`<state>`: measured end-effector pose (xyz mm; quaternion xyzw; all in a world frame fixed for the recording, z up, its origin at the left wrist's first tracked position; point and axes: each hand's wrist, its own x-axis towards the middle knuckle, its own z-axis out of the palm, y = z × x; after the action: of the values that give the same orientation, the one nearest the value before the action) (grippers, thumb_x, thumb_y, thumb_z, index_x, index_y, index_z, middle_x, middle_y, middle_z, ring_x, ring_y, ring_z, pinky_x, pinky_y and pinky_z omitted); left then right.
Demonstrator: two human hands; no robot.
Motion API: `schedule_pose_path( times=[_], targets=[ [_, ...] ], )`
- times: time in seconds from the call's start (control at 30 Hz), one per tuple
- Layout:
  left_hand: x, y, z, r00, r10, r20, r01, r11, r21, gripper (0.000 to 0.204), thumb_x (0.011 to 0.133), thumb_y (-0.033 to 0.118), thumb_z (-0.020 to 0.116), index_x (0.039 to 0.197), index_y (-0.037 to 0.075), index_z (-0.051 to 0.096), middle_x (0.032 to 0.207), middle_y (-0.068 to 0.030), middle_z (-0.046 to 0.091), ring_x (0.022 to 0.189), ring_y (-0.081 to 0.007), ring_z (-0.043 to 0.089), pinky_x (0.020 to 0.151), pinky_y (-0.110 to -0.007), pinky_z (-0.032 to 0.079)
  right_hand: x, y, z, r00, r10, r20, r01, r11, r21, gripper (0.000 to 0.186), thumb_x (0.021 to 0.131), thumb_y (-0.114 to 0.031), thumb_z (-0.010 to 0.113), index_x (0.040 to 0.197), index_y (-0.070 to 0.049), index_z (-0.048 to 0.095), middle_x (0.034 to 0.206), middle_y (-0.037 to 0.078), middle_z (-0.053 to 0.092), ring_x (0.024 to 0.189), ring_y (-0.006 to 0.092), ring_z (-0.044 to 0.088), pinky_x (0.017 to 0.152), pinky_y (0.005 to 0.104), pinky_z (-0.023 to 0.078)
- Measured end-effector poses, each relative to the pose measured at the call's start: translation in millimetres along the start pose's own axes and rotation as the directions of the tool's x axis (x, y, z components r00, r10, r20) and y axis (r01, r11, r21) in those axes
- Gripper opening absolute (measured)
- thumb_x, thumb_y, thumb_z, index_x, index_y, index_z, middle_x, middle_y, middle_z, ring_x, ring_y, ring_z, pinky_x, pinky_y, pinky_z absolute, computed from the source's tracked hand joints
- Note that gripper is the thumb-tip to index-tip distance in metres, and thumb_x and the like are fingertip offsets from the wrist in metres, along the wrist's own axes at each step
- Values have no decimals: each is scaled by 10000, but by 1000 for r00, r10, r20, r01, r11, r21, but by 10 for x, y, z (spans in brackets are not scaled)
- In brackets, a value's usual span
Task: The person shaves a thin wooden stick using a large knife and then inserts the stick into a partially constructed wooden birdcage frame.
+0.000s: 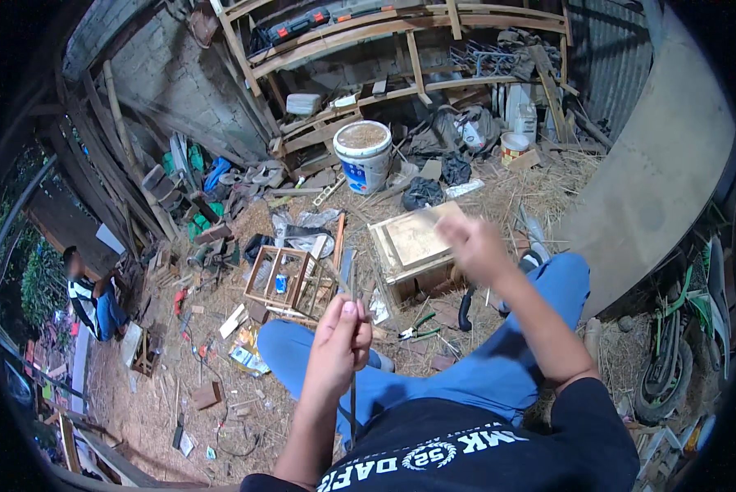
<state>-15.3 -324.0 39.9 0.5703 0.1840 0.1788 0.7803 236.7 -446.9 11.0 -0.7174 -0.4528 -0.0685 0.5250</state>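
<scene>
With the left hand (pixel 341 336) fisted around 1 thin dark metal rod (pixel 352 361) upright over the lap, the blurred right hand (pixel 472 242), grip unclear, could jab itself rubbing a pale sanding sheet (pixel 433 220) near its tip

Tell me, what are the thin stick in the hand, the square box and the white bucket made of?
The thin stick, pinched in the left hand, looks like dark metal: slim, straight and grey, though it could be wood. The square box looks like raw, unpainted wood, pale tan with plank edges. The white bucket seems to be glossy plastic, smooth-walled.
</scene>
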Motion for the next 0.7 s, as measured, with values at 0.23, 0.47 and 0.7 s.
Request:
schedule_pose_path(
  times=[0.23, 0.47, 0.7],
  targets=[
    [14, 45, 366, 994, 31, -101, -25, 998, 63, 180, 1098, 256, 469, 1052, 94, 529, 627, 53, 422, 469, -30, 308, 409, -221, 225, -119, -454, 194, 902, -380, 207, 395, 918, -38, 499, 943, -522, 634, 696, -93, 573, 587, 112, 570, 569, 330, 626, 506, 434, 453],
    [-25, -124, 310, 969, 213, -123, -146, 899, 412, 219, 1100, 196, 452, 982, 37, 545, 659, 43, 454, 580, -46, 401, 506, -258, 306, -114, -460, 157, 862, -460, 214, 491, 863, -121, 503, 901, -551, 667, 682, -106, 579, 580, 86, 564, 543, 311, 613, 486, 425, 444],
    [-516, -38, 413, 989, -30, 145, -23, 935, 355, 241, 1106, 244, 449, 985, 50, 524, 746, 28, 464, 624, -65, 410, 560, -242, 354, 429, 596, -167, 960, 194, -200, -228, 961, -159, 381, 1008, -389, 594, 1039, -47, 759, 682, 125, 663, 592, 197, 616, 598, 373, 496]
  ],
)
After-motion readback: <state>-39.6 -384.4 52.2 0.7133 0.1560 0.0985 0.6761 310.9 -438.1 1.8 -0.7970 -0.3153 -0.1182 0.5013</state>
